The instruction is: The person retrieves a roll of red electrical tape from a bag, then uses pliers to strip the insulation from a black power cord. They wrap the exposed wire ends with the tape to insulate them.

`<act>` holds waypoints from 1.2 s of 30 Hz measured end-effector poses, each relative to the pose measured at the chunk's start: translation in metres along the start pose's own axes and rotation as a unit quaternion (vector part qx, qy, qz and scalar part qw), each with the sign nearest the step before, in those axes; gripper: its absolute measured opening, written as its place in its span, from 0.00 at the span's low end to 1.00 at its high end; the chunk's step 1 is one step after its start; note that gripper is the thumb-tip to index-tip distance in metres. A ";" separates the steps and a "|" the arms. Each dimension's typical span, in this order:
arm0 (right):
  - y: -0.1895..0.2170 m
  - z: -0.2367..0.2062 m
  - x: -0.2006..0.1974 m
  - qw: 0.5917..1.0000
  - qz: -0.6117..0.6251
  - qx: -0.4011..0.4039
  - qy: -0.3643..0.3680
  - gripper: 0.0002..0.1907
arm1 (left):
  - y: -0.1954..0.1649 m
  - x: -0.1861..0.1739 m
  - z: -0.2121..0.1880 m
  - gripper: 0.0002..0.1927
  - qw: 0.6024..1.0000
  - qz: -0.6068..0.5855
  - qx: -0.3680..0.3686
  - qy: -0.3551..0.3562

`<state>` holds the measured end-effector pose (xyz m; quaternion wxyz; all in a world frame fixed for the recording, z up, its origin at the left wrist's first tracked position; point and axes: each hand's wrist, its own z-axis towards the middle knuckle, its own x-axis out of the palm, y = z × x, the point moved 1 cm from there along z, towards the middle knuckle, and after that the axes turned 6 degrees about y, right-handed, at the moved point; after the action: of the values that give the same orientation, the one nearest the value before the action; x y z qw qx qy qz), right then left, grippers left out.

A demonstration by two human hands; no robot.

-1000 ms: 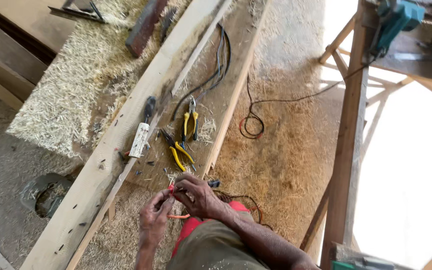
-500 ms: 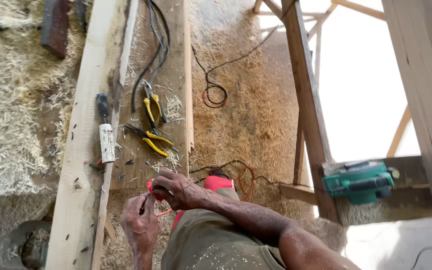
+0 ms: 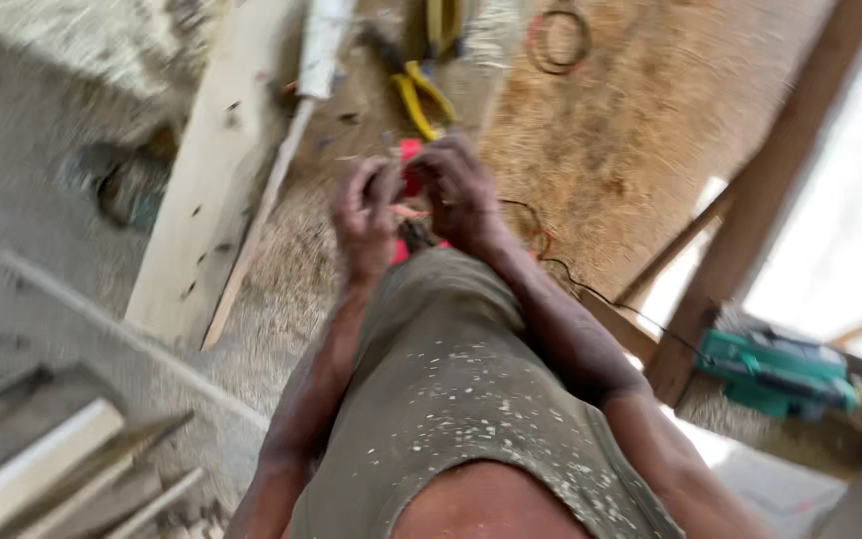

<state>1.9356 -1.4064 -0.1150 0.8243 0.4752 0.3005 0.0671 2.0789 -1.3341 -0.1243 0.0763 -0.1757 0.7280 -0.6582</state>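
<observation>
The picture is blurred by camera motion. My left hand (image 3: 366,215) and my right hand (image 3: 461,190) are held close together above my knee, fingers curled around a small red thing (image 3: 411,165) with thin wire at it. What exactly each finger grips is hard to make out. Just beyond my hands lie yellow-handled pliers (image 3: 421,95) on a sawdust-covered plank.
A long pale wooden plank (image 3: 216,170) runs up the left. A white screwdriver-like tool (image 3: 321,45) lies on it. A coil of wire (image 3: 556,40) rests on the sawdust. A green power tool (image 3: 775,369) sits on a beam at right. Stacked boards (image 3: 42,459) lie at lower left.
The camera has swung down and closer, so my hands and knee now fill the middle. My hands stay together on the red thing, raised slightly nearer the pliers.
</observation>
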 end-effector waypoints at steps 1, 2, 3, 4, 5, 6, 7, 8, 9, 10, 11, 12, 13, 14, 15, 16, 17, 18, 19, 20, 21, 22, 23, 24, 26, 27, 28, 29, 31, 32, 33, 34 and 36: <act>0.002 0.007 -0.005 1.000 -0.014 -0.013 -0.025 0.09 | -0.006 0.003 0.002 0.12 1.000 0.002 -0.002 -0.011; 0.005 0.013 -0.011 1.000 0.006 -0.008 -0.017 0.09 | -0.013 0.005 0.006 0.12 1.000 0.000 -0.001 -0.013; 0.007 0.020 -0.018 1.000 0.021 0.002 -0.013 0.08 | -0.021 0.005 0.010 0.12 1.000 0.011 -0.001 0.001; 0.009 0.025 -0.023 0.999 0.037 0.020 -0.007 0.08 | -0.027 0.007 0.012 0.12 1.000 0.022 -0.008 0.015; 0.011 0.030 -0.027 0.999 0.039 0.023 0.002 0.07 | -0.033 0.007 0.012 0.12 0.999 0.032 -0.017 0.028; 0.012 0.036 -0.031 0.999 0.039 0.022 0.009 0.07 | -0.038 0.008 0.014 0.11 0.998 0.036 0.029 0.044; 0.010 0.042 -0.034 0.999 0.038 0.019 0.012 0.07 | -0.040 0.008 0.017 0.11 0.994 0.041 0.075 0.063; 0.010 0.047 -0.035 0.999 0.036 0.006 0.017 0.07 | -0.042 0.008 0.019 0.12 0.988 0.049 0.119 0.084; 0.007 0.050 -0.036 0.999 0.035 -0.007 0.023 0.07 | -0.039 0.008 0.020 0.13 0.979 0.128 0.141 0.073; 0.005 0.054 -0.036 0.999 0.033 -0.024 0.029 0.07 | -0.037 0.008 0.023 0.13 0.963 0.205 0.164 0.061; 0.002 0.057 -0.037 0.998 0.045 -0.025 0.043 0.07 | -0.033 0.008 0.025 0.13 0.940 0.282 0.184 0.049; -0.001 0.060 -0.037 0.996 0.056 -0.023 0.059 0.06 | -0.028 0.009 0.028 0.12 0.930 0.310 0.197 0.025; -0.003 0.061 -0.037 0.995 0.068 -0.020 0.074 0.06 | -0.023 0.010 0.030 0.11 0.917 0.339 0.209 0.002; -0.006 0.063 -0.037 0.991 0.100 -0.004 0.087 0.06 | -0.018 0.010 0.032 0.10 0.902 0.369 0.223 -0.023; -0.009 0.067 -0.037 0.986 0.132 0.012 0.098 0.06 | -0.014 0.010 0.033 0.11 0.895 0.386 0.223 -0.030; -0.011 0.069 -0.038 0.980 0.162 0.029 0.110 0.06 | -0.010 0.011 0.033 0.11 0.888 0.401 0.223 -0.036; -0.013 0.071 -0.038 0.975 0.182 0.036 0.123 0.05 | -0.007 0.012 0.033 0.12 0.882 0.415 0.221 -0.039; -0.014 0.074 -0.039 0.969 0.201 0.044 0.134 0.05 | -0.005 0.012 0.033 0.11 0.879 0.414 0.234 -0.035; -0.016 0.077 -0.040 0.963 0.220 0.050 0.146 0.04 | -0.003 0.013 0.033 0.11 0.876 0.413 0.248 -0.031; -0.018 0.081 -0.041 0.970 0.191 0.020 0.151 0.05 | -0.001 0.014 0.034 0.10 0.872 0.413 0.262 -0.030; -0.020 0.085 -0.042 0.974 0.163 -0.013 0.155 0.05 | 0.001 0.015 0.036 0.08 0.863 0.432 0.256 -0.042; -0.022 0.089 -0.043 0.977 0.133 -0.047 0.159 0.06 | 0.003 0.016 0.038 0.05 0.855 0.451 0.252 -0.054; -0.025 0.094 -0.044 0.973 0.139 -0.050 0.177 0.06 | 0.004 0.017 0.041 0.03 0.846 0.469 0.246 -0.064; -0.028 0.097 -0.045 0.969 0.144 -0.051 0.196 0.06 | 0.006 0.018 0.044 0.01 0.860 0.456 0.218 -0.066; -0.034 0.102 -0.047 0.958 0.159 -0.040 0.235 0.07 | 0.007 0.018 0.046 0.02 0.887 0.428 0.162 -0.068; -0.037 0.103 -0.048 0.952 0.168 -0.031 0.254 0.08 | 0.007 0.018 0.047 0.04 0.903 0.400 0.138 -0.074; -0.040 0.105 -0.048 0.945 0.177 -0.023 0.273 0.08 | 0.006 0.016 0.047 0.07 0.917 0.373 0.114 -0.080; -0.042 0.106 -0.048 0.938 0.200 -0.029 0.281 0.09 | 0.004 0.014 0.045 0.09 0.930 0.346 0.091 -0.086; -0.046 0.107 -0.049 0.924 0.243 -0.041 0.294 0.11 | -0.003 0.012 0.044 0.11 0.925 0.352 0.110 -0.088; -0.048 0.107 -0.049 0.930 0.205 -0.069 0.299 0.12 | -0.006 0.011 0.044 0.12 0.924 0.354 0.117 -0.088; -0.050 0.107 -0.049 0.934 0.166 -0.095 0.303 0.13 | -0.008 0.010 0.044 0.12 0.937 0.328 0.082 -0.083; -0.051 0.106 -0.049 0.936 0.127 -0.122 0.305 0.13 | -0.010 0.008 0.045 0.12 0.949 0.303 0.048 -0.076; -0.056 0.103 -0.048 0.929 0.145 -0.081 0.332 0.13 | -0.012 0.005 0.046 0.11 0.963 0.264 0.014 -0.050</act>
<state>1.9441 -1.5319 -0.1028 0.6943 0.3957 0.4784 0.3640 2.0919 -1.3800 -0.1179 0.2859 -0.0085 0.7348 -0.6150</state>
